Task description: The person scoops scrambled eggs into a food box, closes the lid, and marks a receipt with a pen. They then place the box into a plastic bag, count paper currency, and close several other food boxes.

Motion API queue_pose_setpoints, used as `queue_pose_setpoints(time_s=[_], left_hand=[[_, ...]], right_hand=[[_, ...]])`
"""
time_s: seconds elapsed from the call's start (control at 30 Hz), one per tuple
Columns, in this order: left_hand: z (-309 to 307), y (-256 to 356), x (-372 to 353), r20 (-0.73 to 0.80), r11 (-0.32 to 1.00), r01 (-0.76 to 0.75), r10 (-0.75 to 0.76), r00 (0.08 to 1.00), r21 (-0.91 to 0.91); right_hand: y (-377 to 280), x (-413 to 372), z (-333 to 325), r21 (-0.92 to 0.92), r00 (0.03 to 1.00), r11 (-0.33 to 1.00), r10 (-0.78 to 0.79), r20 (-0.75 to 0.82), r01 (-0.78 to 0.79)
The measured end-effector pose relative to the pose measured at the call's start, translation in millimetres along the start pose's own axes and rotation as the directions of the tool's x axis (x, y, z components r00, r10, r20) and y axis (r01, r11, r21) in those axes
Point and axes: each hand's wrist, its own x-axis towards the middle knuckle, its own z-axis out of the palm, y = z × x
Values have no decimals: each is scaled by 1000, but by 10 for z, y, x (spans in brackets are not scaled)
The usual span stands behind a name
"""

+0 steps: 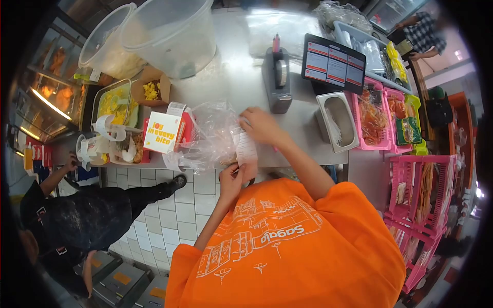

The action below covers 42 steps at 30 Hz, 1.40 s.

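A long paper receipt (pixel 246 149) lies along the right side of a clear plastic bag (pixel 208 138) at the counter's front edge. My left hand (pixel 231 179) pinches the receipt near its lower end, close to my shirt. With fingers curled, my right hand (pixel 262 126) grips the bag's edge at the receipt's upper end. Against the bag's left side sits a white-and-red food box (pixel 164 132) printed "joy in every bite". A grey tape dispenser (pixel 277 84) stands beyond my right hand.
A tablet (pixel 334 62) and a steel container (pixel 337 122) stand to the right, beside pink baskets (pixel 372 120) of packets. Large clear tubs (pixel 169 36) stand back left, near a yellow-food tray (pixel 117 105). A person in dark clothes (pixel 82 215) is at left; another in checks (pixel 429 36) is far right.
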Motion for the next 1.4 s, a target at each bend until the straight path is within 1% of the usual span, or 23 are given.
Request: queue_pose_setpoints(time_s=[0.03, 0.07, 0.1, 0.17, 0.2, 0.27, 0.3, 0.37, 0.4, 0.47, 0.5, 0.57, 0.6, 0.67, 0.8, 0.87, 0.9, 0.97, 1.0, 1.07, 1.23, 1.3, 1.4], left_hand=[[-17, 2, 29, 12, 999, 3, -4, 1000, 48], [-23, 17, 61, 18, 996, 7, -8, 1000, 93], [-15, 24, 103, 16, 996, 3, -5, 1000, 85], [-8, 75, 173, 73, 963, -61, 43, 996, 263], [28, 58, 222, 80, 962, -61, 41, 996, 266], [173, 37, 363, 123, 998, -43, 48, 991, -46], [220, 50, 418, 125, 998, -47, 52, 991, -48], [274, 81, 449, 68, 990, -102, 109, 992, -103], [276, 85, 418, 60, 989, -101, 107, 992, -105], [255, 99, 325, 147, 988, 29, -6, 989, -153], [258, 104, 285, 139, 987, 33, -11, 990, -158], [262, 116, 190, 204, 958, 113, -59, 977, -265], [254, 130, 163, 196, 957, 117, -65, 978, -266], [244, 168, 116, 208, 948, 173, -119, 971, -265], [244, 188, 11, 225, 935, 212, -149, 963, -284], [264, 194, 55, 205, 931, 221, -165, 965, -290], [257, 178, 6, 197, 928, 238, -186, 963, -288], [278, 259, 8, 218, 916, 274, -215, 952, -293], [298, 263, 10, 230, 911, 293, -232, 945, -289], [349, 270, -4, 273, 888, 322, -237, 932, -328], [417, 353, -54, 293, 880, 341, -248, 923, -330], [420, 371, -61, 298, 875, 352, -257, 920, -333], [383, 441, -98, 264, 880, 340, -259, 929, -331]], right_hand=[[-27, -59, -116, -11, 1000, 1000, 3, -6, -3], [-25, -134, -264, -7, 946, 999, 37, -322, -42], [20, -197, -378, 10, 797, 997, 62, -601, -71], [295, -214, -498, 0, 598, 950, 195, -778, -311], [487, -176, -525, 2, 593, 948, 201, -780, -318], [724, -57, -613, 551, 658, 632, 730, -188, -544], [726, -47, -644, 551, 658, 635, 728, -192, -542], [495, 21, -799, 883, 557, 141, 817, 151, -448], [503, -1, -756, 880, 560, 143, 814, 156, -453], [549, -128, -561, 987, 622, 156, 777, -93, -47], [558, -197, -439, 986, 626, 154, 775, -85, -56], [501, -353, -196, 835, 585, 539, 644, -494, 113], [465, -412, -123, 838, 590, 534, 645, -486, 107], [406, -505, -39, 471, 586, 855, 501, -637, -218], [593, -674, 48, 522, 572, 817, 557, -603, -245], [430, -798, -41, 520, 620, 841, 489, -613, -150], [308, -950, -97, 529, 626, 832, 502, -596, -164], [-14, -1224, -336, 803, 815, 551, 559, -151, -229], [-104, -1376, -363, 803, 805, 544, 576, -145, -244], [-252, -1667, -398, 886, 774, 209, 592, 223, -415], [-403, -1950, -175, 852, 760, 163, 557, 336, -497], [-365, -1989, 3, 708, 644, 178, 604, 470, -684], [-286, -2020, 125, 737, 635, 114, 604, 482, -667]])
